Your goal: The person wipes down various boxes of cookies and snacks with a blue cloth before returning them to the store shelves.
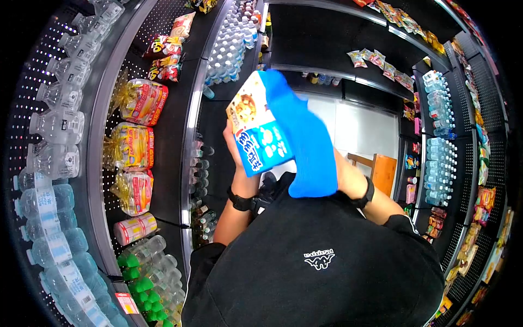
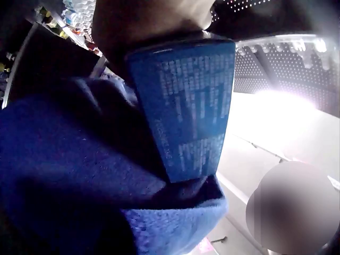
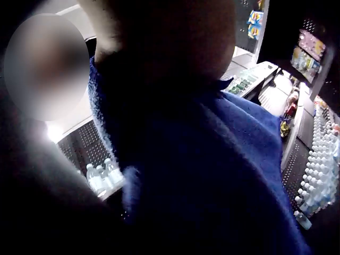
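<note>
A blue-and-white snack box (image 1: 256,128) with a picture of food and large lettering is held up in front of the chest. My left hand (image 1: 232,146) grips it along its left edge. The left wrist view shows a blue side panel (image 2: 186,111) with small white print. A blue cloth (image 1: 305,131) lies against the box's right side and hangs below it. My right hand (image 3: 164,48) holds this cloth at the box; in the head view the cloth hides its fingers.
Shelves of water bottles (image 1: 54,218) and bagged snacks (image 1: 143,101) stand on the left. More bottles (image 1: 440,109) and small packets fill the right-hand shelves. Behind the right forearm is a wooden piece of furniture (image 1: 383,179).
</note>
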`<action>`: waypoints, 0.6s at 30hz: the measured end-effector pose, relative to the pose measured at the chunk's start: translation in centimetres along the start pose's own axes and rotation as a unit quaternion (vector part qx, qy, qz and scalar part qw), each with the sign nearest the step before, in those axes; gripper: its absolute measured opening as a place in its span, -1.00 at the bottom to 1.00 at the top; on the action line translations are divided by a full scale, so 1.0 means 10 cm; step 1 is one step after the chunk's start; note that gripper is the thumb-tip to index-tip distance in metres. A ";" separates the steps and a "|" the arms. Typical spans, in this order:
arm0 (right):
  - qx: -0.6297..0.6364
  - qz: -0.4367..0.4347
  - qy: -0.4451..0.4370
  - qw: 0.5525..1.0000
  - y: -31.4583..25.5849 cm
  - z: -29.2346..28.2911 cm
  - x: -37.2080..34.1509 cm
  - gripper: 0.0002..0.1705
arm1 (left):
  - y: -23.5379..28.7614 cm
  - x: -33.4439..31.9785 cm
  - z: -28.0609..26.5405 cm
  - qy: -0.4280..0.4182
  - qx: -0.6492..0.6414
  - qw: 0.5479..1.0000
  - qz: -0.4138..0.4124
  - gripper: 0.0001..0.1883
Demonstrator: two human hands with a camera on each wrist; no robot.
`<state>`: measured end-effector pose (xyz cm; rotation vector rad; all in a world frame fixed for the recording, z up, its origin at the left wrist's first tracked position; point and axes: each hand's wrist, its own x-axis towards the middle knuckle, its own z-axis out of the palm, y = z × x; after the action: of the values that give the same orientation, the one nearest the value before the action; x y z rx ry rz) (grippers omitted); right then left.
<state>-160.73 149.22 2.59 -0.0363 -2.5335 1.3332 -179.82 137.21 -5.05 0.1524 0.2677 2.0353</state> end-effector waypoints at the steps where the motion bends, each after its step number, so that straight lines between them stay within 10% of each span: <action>1: -0.028 -0.007 -0.009 1.000 0.00 0.04 -0.04 -0.20 | 0.00 -0.03 0.03 0.064 0.052 0.996 0.029 -0.33; 6: -0.179 -0.129 0.000 0.975 0.01 -0.08 0.03 -0.16 | 0.02 -0.08 0.04 0.082 0.132 0.988 -0.013 -0.32; 9: 0.028 -0.014 0.037 0.999 0.17 -0.27 0.26 -0.16 | -0.09 -0.19 0.31 0.043 0.146 0.988 -0.030 -0.33; 11: 0.283 0.189 0.044 0.939 -0.01 -0.47 0.41 -0.17 | -0.13 -0.24 0.39 0.038 0.160 0.986 -0.030 -0.33; 18: -0.116 0.011 0.068 0.991 -0.06 -0.29 0.30 -0.47 | -0.03 -0.35 0.57 0.123 0.163 0.978 0.047 -0.32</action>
<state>-162.79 151.65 5.29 -0.1953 -2.5640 1.0001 -176.71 134.89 0.42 0.1163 0.7640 2.0929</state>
